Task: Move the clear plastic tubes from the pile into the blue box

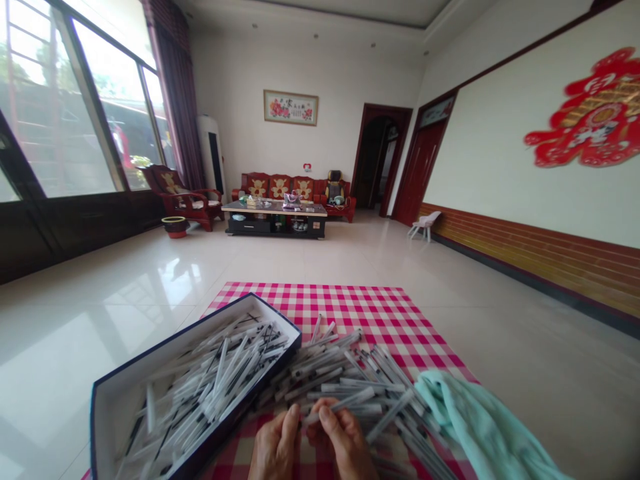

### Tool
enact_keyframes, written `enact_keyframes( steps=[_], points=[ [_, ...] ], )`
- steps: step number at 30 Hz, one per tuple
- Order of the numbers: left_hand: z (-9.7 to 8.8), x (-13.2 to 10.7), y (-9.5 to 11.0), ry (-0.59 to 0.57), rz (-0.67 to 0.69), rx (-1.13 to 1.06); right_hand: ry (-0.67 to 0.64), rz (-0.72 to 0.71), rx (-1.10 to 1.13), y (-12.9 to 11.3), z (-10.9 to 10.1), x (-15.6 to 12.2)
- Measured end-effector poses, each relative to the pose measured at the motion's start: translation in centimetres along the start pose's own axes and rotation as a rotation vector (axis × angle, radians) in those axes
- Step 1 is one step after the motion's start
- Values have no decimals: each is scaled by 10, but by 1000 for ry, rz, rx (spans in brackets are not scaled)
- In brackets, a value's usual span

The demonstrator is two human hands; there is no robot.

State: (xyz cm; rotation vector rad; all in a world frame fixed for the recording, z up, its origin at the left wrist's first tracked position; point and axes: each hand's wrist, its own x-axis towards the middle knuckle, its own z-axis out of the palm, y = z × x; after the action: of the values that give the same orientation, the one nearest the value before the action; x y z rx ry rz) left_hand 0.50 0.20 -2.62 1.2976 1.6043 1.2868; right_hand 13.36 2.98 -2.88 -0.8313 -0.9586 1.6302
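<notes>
My right hand [341,437] is closed on a translucent whitish pen [355,398], pinched between thumb and fingers and slanting up to the right. Just beside it, my left hand [276,440] is closed with thumb and fingertips together near the pen's lower end. What the left fingers hold, if anything, is too small to make out. Around and beyond both hands lies a loose pile of similar pens [325,370], some with dark ends. To the left, a white-lined box [117,383] with a dark blue outside holds many more pens and thin black sticks.
A pink-and-white checked cloth [360,300] lies under the pile. Mint-green fabric [480,420] is bunched at its right edge. Farther off, on the tiled floor, are a low table [275,209], a red wooden sofa [320,190], an armchair [193,200] and a small chair [425,223].
</notes>
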Motion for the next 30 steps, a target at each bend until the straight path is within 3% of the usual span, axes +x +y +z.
enact_keyframes(
  steps=[2,4,6,9,12,16,18,20,23,26,30],
  points=[
    [1,1,4,-53,-170,-169,38,12,33,0,0,0],
    [0,2,8,-60,-257,-292,59,25,89,0,-2,1],
    [-4,4,11,-58,-251,-345,60,40,162,1,-5,3],
    [-14,8,15,-61,-119,-322,37,56,246,3,-8,5],
    [-32,13,21,39,85,-97,21,45,261,4,-9,5],
    [-64,20,26,368,379,403,18,4,255,3,-6,6],
    [-79,24,23,488,402,614,28,2,257,3,-6,7],
    [-90,28,19,528,368,785,36,12,253,3,-5,7],
    [-94,30,14,510,383,913,34,23,247,3,-6,7],
    [-83,27,16,469,509,863,4,17,251,4,-7,7],
    [-57,18,24,238,642,690,-38,5,256,7,-10,7]
  ],
)
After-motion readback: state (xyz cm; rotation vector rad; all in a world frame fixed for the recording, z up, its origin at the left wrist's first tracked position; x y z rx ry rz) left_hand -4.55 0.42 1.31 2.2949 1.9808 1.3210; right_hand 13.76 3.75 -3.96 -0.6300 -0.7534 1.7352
